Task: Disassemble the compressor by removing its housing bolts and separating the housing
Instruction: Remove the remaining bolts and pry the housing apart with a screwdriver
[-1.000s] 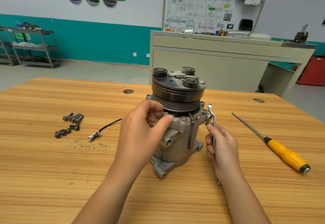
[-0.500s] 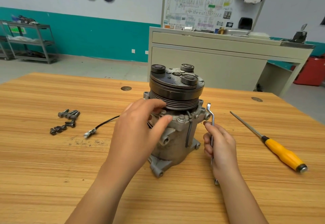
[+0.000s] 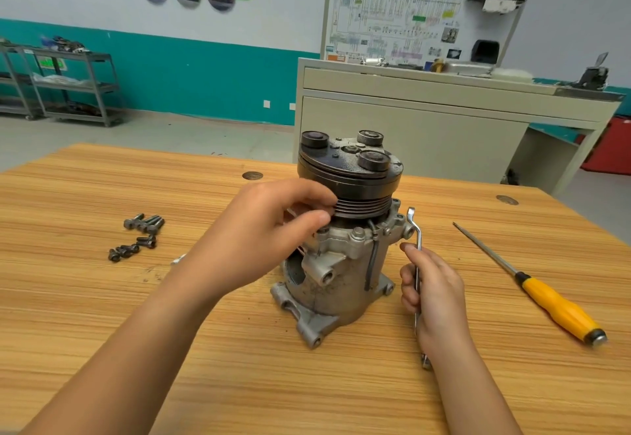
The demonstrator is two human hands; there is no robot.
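Cast metal, the compressor [image 3: 341, 284] looked heavy and rigid; left hand [image 3: 259, 240] gripped beneath its pulley [image 3: 358, 188], right hand [image 3: 433, 294] clutched the wrench [image 3: 415, 226].

The left grip [image 3: 266, 240] has crept up over that last second. It was wrapped round the top of the housing [image 3: 341, 291] with the thumb across the flange. Now its fingers [image 3: 317, 193] are up on the ribbed pulley [image 3: 362, 207], and the thumb sits just under the grooves. The forearm swung over too, so the black cable that lay in the open is mostly hidden, with only the white plug [image 3: 178, 259] peeking out.
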